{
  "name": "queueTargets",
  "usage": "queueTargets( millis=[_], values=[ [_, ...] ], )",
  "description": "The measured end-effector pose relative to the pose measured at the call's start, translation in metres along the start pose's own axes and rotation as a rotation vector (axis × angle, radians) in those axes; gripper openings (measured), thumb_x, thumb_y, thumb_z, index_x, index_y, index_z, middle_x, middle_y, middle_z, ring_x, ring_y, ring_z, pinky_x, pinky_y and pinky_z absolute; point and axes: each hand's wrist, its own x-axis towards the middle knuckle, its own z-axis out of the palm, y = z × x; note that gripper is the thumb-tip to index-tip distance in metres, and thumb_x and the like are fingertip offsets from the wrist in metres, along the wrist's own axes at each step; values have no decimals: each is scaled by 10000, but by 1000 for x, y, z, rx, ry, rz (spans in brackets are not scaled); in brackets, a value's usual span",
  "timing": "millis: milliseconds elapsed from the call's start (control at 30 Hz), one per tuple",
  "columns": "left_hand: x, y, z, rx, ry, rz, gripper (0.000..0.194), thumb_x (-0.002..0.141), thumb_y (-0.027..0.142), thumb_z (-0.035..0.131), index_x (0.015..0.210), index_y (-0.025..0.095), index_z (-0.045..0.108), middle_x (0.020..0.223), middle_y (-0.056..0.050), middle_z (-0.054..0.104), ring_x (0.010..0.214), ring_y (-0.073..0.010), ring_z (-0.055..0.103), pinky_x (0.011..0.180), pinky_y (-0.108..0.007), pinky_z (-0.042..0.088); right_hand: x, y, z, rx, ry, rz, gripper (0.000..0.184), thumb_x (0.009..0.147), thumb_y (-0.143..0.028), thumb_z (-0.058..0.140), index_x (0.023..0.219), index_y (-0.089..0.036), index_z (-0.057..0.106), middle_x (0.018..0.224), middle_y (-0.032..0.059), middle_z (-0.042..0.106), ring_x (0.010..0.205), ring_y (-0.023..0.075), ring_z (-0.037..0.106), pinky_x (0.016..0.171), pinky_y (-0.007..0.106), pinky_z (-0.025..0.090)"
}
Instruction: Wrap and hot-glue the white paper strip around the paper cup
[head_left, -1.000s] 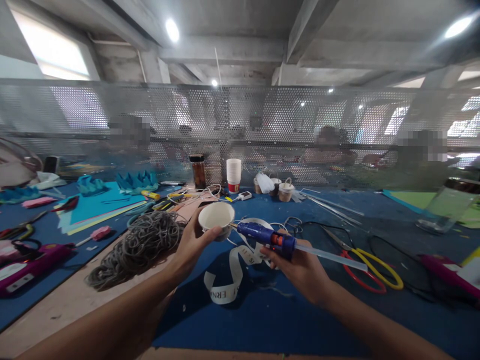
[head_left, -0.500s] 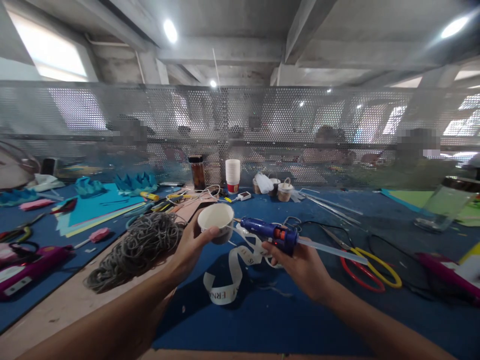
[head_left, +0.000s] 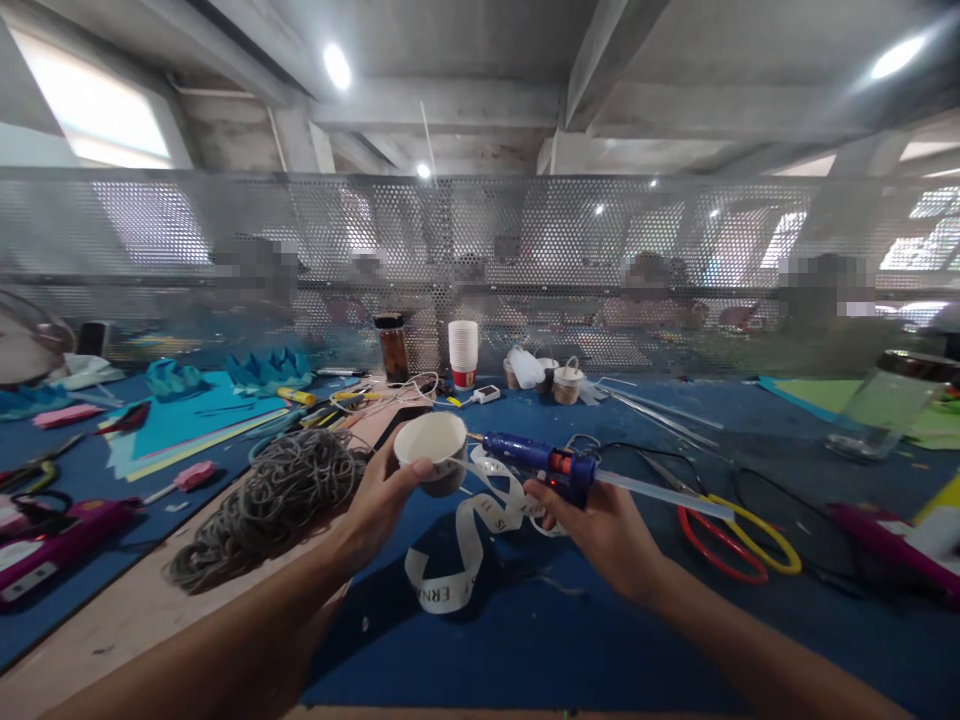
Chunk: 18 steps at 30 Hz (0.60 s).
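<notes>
My left hand (head_left: 382, 500) is closed around a paper cup (head_left: 442, 472), its pale inside facing up and towards me. From the cup's side a white ribbon printed with letters (head_left: 469, 540) trails down in curls onto the blue table mat. In my right hand (head_left: 600, 530) is a blue glue gun (head_left: 525, 452), with a long clear glue stick (head_left: 660, 492) poking out of its back. The gun's nozzle points left at the cup's rim; whether it touches the cup I cannot tell.
Grey cord (head_left: 277, 500) lies bundled at left. Scissors with red and yellow handles (head_left: 739, 540) rest at right, near a glass jar (head_left: 881, 410). Stacked paper cups (head_left: 463, 355), a brown jar (head_left: 392, 348) and small cups (head_left: 568, 384) stand by the perforated screen (head_left: 525, 230).
The cup has tipped slightly and sits a touch lower, showing more of its outer side. The glue gun stays almost where it was. My view has shifted a little.
</notes>
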Motion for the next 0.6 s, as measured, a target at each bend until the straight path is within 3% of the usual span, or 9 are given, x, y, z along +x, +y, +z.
queueTargets(
  millis=[300, 600],
  values=[
    [-2, -2, -2, -13, -30, -19, 496, 805, 382, 694, 1242, 160, 622, 1146, -129, 692, 1018, -273, 621, 854, -369, 479, 1, -6, -2, 9, 4, 9, 320, 879, -516, 648, 822, -202, 655, 655, 14, 684, 597, 183, 663, 576, 294, 516],
    [-2, -2, -2, -40, -69, -15, 392, 808, 388, 684, 1127, 161, 689, 1084, -116, 704, 970, -259, 630, 906, -394, 472, 2, -10, -2, -9, -6, 63, 352, 872, -538, 640, 786, -198, 678, 631, 24, 684, 604, 198, 670, 579, 312, 516]
  ],
)
